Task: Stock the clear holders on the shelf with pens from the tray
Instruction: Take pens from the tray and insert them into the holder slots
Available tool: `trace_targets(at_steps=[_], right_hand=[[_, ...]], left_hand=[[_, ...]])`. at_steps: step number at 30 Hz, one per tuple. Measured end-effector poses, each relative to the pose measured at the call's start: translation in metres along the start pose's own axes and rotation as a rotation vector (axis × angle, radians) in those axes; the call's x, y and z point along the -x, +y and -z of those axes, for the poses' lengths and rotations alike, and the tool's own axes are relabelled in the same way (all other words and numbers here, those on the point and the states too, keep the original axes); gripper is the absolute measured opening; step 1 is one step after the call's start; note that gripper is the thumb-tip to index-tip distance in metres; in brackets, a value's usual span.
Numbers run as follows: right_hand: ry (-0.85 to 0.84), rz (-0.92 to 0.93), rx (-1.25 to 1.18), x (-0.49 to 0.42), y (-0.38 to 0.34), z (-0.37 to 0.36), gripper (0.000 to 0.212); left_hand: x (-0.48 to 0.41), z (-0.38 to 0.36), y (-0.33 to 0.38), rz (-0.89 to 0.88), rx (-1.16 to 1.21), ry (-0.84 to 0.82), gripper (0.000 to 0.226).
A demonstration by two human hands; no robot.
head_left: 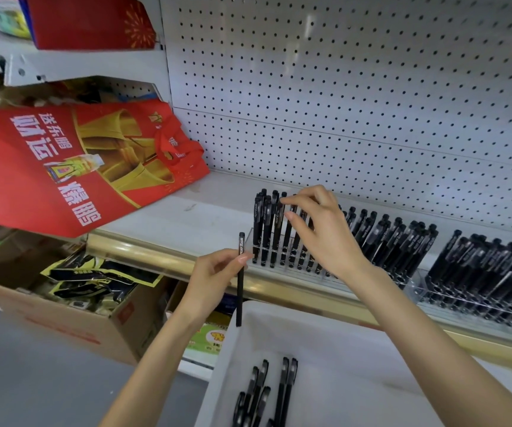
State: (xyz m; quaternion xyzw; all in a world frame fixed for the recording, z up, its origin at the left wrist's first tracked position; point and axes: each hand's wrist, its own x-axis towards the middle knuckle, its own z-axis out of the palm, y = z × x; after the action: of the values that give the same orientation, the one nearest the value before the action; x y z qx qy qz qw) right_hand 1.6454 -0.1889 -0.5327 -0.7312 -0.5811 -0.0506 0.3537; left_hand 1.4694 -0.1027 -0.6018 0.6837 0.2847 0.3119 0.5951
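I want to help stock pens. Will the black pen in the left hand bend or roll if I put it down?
Probably stiff: the pen is straight though the left hand pinches it only near its top. Likely light, since a pinch alone holds it. It looks slim and round, so it may roll on the shelf.

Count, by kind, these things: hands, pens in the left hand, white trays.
Hands: 2 (left hand, right hand)
Pens in the left hand: 1
White trays: 1
Total: 4
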Motion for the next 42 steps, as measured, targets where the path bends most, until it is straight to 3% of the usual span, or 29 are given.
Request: trace_targets(at_steps=[3,10,12,16,21,24,27,31,42], right_hand=[[0.006,-0.031,-0.115,0.003,-0.007,0.004,0.026],[-0.315,-0.154,-0.408,0.011,-0.023,0.011,0.006],[-0.367,-0.184,-0.512,0.013,-0.025,0.015,0.007],[-0.401,-0.204,-0.623,0.018,-0.026,0.020,0.016],[-0.172,-0.185,-0.465,0.006,-0.013,0.037,0.013],[0.004,-0.171,-0.412,0.001,-0.003,0.047,0.007],[0.100,-0.175,-0.406,0.001,0.000,0.043,0.021],[0.212,-0.177,-0.373,0.003,0.000,0.029,0.037],[0.123,-0.126,-0.204,0.008,0.003,0.008,0.029]], left_hand=[[0.004,-0.006,0.005,-0.002,0.027,-0.041,0.016],[0.010,-0.016,0.023,-0.054,0.088,-0.150,0.025],[0.012,-0.020,0.028,-0.069,0.107,-0.157,0.015],[0.013,-0.025,0.034,-0.092,0.108,-0.156,0.016],[0.006,-0.015,0.019,-0.141,-0.202,-0.051,0.021],[-0.001,-0.003,0.011,-0.200,-0.442,0.028,0.040],[-0.010,0.002,0.005,-0.206,-0.638,0.009,0.056],[-0.018,-0.004,-0.003,-0.152,-0.726,-0.095,0.063],[-0.021,-0.007,-0.014,-0.156,-0.838,-0.108,0.071]])
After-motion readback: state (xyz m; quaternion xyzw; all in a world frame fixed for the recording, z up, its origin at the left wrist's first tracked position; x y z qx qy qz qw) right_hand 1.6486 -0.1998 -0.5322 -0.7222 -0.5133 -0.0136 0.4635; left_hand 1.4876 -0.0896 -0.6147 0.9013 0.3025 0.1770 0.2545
